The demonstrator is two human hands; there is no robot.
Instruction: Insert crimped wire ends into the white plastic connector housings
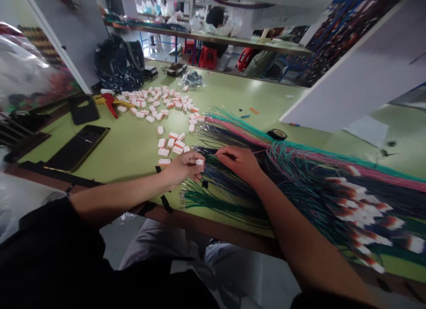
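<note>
My left hand (189, 168) pinches a white connector (200, 162) between thumb and fingers. Just to its right, my right hand (237, 161) holds a thin pink wire (259, 152) in a pinch, its end pointing toward the connector. Whether the wire touches the connector is too small to tell. Beneath both hands lie bundles of dark wires, with green wires (213, 203) nearer the table's front edge. Pink and teal wires (233, 129) run behind my right hand. Loose white and orange connectors (171, 142) lie behind my left hand.
A phone (77, 148), a black case (84, 109) and red-yellow pliers (111, 103) lie at the left. A tape roll (277, 134) sits behind the wires. Wired connectors (361, 211) are piled at the right. A dark bag (119, 65) stands at the back.
</note>
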